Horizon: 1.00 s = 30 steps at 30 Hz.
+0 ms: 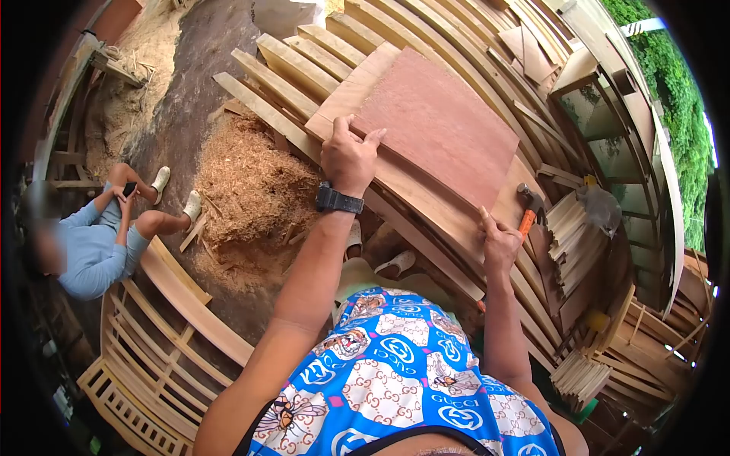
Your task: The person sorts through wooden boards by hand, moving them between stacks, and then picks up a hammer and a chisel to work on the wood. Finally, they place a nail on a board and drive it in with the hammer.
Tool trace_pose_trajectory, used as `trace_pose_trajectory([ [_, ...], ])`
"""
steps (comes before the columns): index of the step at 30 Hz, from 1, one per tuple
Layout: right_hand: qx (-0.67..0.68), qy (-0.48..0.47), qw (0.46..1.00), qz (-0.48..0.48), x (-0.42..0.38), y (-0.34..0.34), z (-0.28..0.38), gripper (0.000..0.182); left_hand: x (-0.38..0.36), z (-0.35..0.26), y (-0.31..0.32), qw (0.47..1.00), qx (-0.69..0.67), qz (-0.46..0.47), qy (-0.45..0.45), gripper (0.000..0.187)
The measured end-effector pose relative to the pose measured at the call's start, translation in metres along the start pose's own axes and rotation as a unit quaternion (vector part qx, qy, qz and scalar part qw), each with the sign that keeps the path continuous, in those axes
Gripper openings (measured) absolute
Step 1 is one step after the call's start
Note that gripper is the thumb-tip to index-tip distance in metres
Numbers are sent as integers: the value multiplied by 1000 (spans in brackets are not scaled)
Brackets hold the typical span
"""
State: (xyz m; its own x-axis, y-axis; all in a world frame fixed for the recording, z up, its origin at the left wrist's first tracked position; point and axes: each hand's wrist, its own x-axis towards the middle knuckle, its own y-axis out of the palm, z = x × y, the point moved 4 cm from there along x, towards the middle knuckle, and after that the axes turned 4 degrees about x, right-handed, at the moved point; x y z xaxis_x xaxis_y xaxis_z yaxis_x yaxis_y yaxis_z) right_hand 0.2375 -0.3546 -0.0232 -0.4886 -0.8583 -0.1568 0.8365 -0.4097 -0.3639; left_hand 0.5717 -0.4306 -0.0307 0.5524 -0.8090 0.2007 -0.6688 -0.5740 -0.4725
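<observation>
Fingers (341, 128) of the left hand (350, 161) and right hand (502, 242) grip the reddish panel (441, 125), with planks (294, 71) beneath, a hammer (528, 202) by the right, a sawdust heap (251, 178) leftward.

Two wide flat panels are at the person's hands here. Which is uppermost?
The reddish panel: it covers part of the paler panel, whose bare wood shows past its edges.
</observation>
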Motion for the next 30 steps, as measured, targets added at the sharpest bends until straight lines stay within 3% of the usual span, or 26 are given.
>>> trace_pose_trajectory([
  [2,-63,-21,998,19,-6,0,-1,34,2,4,-2,998,-20,39,-47,56],
  [5,-136,1,990,23,-16,1,-10,39,3,10,-2,999,-32,29,-27,55],
  [7,-85,-16,996,12,-23,3,-17,40,5,7,-10,998,-45,37,-31,54],
  [15,-89,-92,984,124,-47,27,-15,39,30,41,-17,997,-58,38,-27,48],
  [17,-245,-199,927,203,-50,41,-3,41,31,32,-29,998,70,7,5,42],
  [18,-289,-214,912,199,-52,44,1,42,28,22,-40,996,85,-6,17,41],
  [20,-363,-223,886,185,-51,51,-7,45,24,9,-51,994,106,-8,23,45],
  [21,-403,-173,869,231,-50,52,2,48,26,25,-41,992,60,-70,85,48],
  [22,-378,-187,876,235,-52,52,4,52,23,18,-44,975,51,-140,166,52],
  [23,-393,-182,870,237,-48,52,-1,53,13,-12,-57,998,-41,-36,25,56],
  [26,-352,-207,875,262,-42,51,-4,55,-2,-29,-36,980,-142,-100,98,81],
  [27,-335,-195,878,280,-41,50,-5,55,-19,-59,-38,961,-267,-40,66,90],
  [30,-291,-231,877,303,-37,49,-10,55,-42,-84,-17,962,-239,-92,99,95],
])
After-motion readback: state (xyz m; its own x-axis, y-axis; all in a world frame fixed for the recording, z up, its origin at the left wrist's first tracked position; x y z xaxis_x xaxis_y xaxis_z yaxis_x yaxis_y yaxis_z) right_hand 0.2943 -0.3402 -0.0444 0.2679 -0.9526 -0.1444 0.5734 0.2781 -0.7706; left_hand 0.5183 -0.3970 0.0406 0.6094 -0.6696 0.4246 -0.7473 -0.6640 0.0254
